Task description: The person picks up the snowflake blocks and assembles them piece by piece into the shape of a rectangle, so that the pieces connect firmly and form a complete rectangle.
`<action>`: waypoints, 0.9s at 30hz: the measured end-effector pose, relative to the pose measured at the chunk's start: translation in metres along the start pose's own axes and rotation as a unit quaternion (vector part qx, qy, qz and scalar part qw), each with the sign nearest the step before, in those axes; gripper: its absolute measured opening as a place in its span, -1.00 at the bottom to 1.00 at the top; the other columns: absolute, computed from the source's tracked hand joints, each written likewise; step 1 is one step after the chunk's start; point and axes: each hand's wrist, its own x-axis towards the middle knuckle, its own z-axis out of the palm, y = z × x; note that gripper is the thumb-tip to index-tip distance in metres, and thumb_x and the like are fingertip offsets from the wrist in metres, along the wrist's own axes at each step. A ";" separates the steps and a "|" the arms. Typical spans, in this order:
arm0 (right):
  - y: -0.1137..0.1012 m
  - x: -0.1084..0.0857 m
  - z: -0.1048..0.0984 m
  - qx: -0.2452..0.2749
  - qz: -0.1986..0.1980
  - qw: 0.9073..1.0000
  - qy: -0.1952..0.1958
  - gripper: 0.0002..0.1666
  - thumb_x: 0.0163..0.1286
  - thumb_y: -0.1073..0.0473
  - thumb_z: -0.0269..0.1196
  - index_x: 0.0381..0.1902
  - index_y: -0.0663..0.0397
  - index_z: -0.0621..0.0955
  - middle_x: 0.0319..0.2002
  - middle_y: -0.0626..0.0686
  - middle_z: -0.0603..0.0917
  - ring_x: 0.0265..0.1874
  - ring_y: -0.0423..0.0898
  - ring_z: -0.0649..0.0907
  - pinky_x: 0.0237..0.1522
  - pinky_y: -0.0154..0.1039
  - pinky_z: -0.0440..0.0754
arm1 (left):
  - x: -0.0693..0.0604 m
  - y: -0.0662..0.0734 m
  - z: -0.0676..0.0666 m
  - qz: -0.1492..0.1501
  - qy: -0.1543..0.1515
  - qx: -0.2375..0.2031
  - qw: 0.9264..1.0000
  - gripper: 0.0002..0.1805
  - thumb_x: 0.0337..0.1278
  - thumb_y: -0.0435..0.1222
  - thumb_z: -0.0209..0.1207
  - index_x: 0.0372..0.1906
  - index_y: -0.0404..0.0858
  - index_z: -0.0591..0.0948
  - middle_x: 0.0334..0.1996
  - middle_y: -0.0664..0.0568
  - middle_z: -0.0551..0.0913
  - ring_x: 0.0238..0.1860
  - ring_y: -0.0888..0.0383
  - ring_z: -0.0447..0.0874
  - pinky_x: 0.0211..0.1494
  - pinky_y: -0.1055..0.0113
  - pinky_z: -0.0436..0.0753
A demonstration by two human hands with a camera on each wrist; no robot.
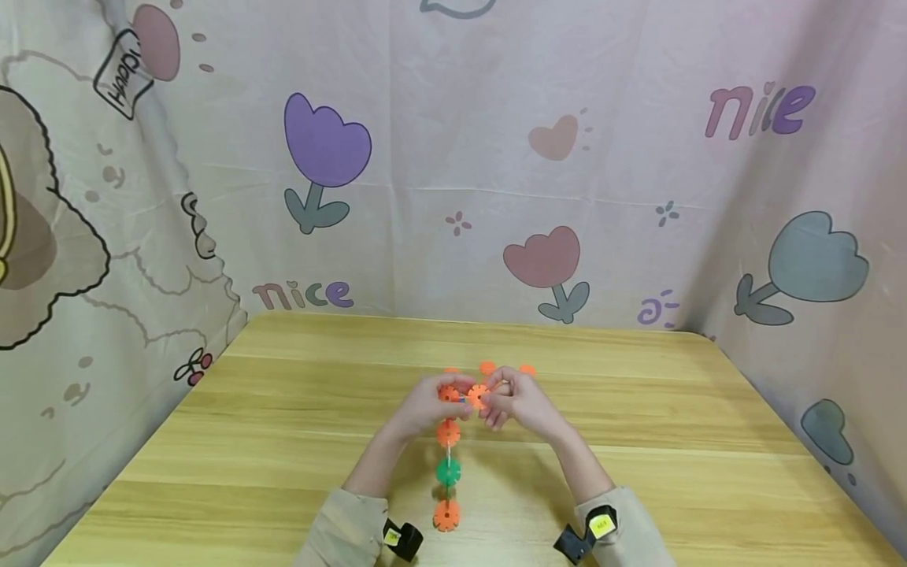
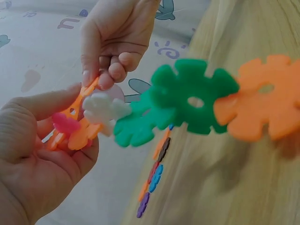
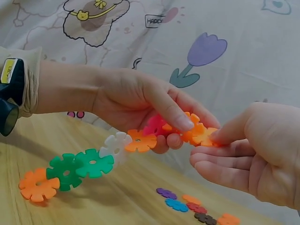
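A chain of interlocked flower-shaped discs hangs from the left hand (image 1: 430, 403): orange, two green (image 3: 94, 162), white (image 3: 117, 146), orange (image 3: 140, 140), then pink (image 3: 155, 125) and orange near the fingers. The left hand (image 3: 136, 101) pinches the chain's upper end between thumb and fingers. From the other side, the right hand (image 1: 520, 402) pinches an orange disc (image 1: 478, 396) at that end, thumb against its edge, as the right wrist view also shows for the right hand (image 3: 262, 154). In the left wrist view the green disc (image 2: 194, 96) and orange end disc (image 2: 262, 98) are closest to the camera.
Beyond the hands, loose flower discs lie on the wooden table (image 1: 283, 394), among them purple (image 3: 166, 193), blue (image 3: 176, 205), red (image 3: 196, 207), dark brown (image 3: 205, 218) and orange (image 3: 228, 219). A patterned cloth (image 1: 439, 157) hangs behind the table.
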 end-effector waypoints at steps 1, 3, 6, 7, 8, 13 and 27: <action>0.000 0.000 0.000 0.005 0.003 1.000 0.000 -0.79 0.33 0.32 0.12 -0.19 0.36 0.35 -0.47 0.37 0.62 -0.49 0.34 0.61 -0.41 0.07 0.62 | 0.000 0.000 0.001 0.001 0.003 0.000 1.000 -0.56 0.07 -0.43 0.21 0.10 -0.46 0.48 -0.15 -0.17 0.54 -0.37 0.10 0.61 -0.27 0.14 0.63; 0.002 0.001 0.001 0.013 0.009 1.000 -0.002 -0.81 0.33 0.32 0.09 -0.20 0.36 0.35 -0.47 0.34 0.63 -0.51 0.24 0.63 -0.42 0.01 0.64 | 0.000 0.000 0.001 -0.002 0.008 -0.002 1.000 -0.58 0.07 -0.47 0.18 0.08 -0.48 0.49 -0.20 -0.18 0.56 -0.40 0.10 0.58 -0.37 0.27 0.60; 0.003 0.001 0.000 0.023 0.013 1.000 -0.009 -0.81 0.34 0.32 0.07 -0.18 0.37 0.35 -0.44 0.35 0.63 -0.51 0.13 0.65 -0.42 -0.03 0.65 | -0.003 0.010 0.002 -0.011 0.015 -0.005 1.000 -0.61 0.07 -0.53 0.14 0.06 -0.53 0.49 -0.26 -0.21 0.57 -0.42 0.08 0.56 -0.44 0.38 0.54; 0.004 0.002 -0.001 0.025 0.014 1.000 -0.010 -0.78 0.34 0.31 0.06 -0.15 0.38 0.36 -0.43 0.35 0.63 -0.51 0.10 0.65 -0.41 -0.04 0.65 | -0.005 0.015 0.002 -0.015 0.017 -0.007 1.000 -0.62 0.08 -0.54 0.13 0.06 -0.55 0.48 -0.26 -0.22 0.57 -0.42 0.07 0.56 -0.45 0.40 0.52; 0.006 0.002 -0.003 0.028 0.013 0.999 -0.009 -0.77 0.34 0.32 0.04 -0.12 0.40 0.36 -0.42 0.34 0.62 -0.49 0.11 0.65 -0.40 -0.04 0.65 | -0.007 0.019 0.003 -0.017 0.021 -0.006 1.000 -0.62 0.08 -0.54 0.12 0.05 -0.55 0.48 -0.26 -0.22 0.56 -0.42 0.07 0.57 -0.45 0.40 0.52; 0.016 0.004 -0.021 0.049 0.010 0.998 0.035 -0.64 0.38 0.28 0.02 0.01 0.51 0.33 -0.38 0.24 0.62 -0.48 0.01 0.63 -0.37 -0.13 0.65 | -0.003 0.004 0.000 -0.019 0.035 -0.018 0.999 -0.61 0.08 -0.52 0.15 0.07 -0.47 0.52 -0.21 -0.16 0.51 -0.45 0.12 0.58 -0.45 0.42 0.53; 0.060 0.008 -0.071 -0.143 0.064 0.959 0.235 -0.69 0.27 0.32 0.19 -0.06 0.40 0.51 -0.22 0.21 0.58 -0.23 0.05 0.55 -0.26 -0.21 0.55 | 0.001 -0.012 -0.005 -0.029 0.051 -0.006 0.998 -0.66 0.11 -0.51 0.14 0.04 -0.41 0.56 -0.24 -0.12 0.49 -0.42 0.10 0.61 -0.22 0.05 0.62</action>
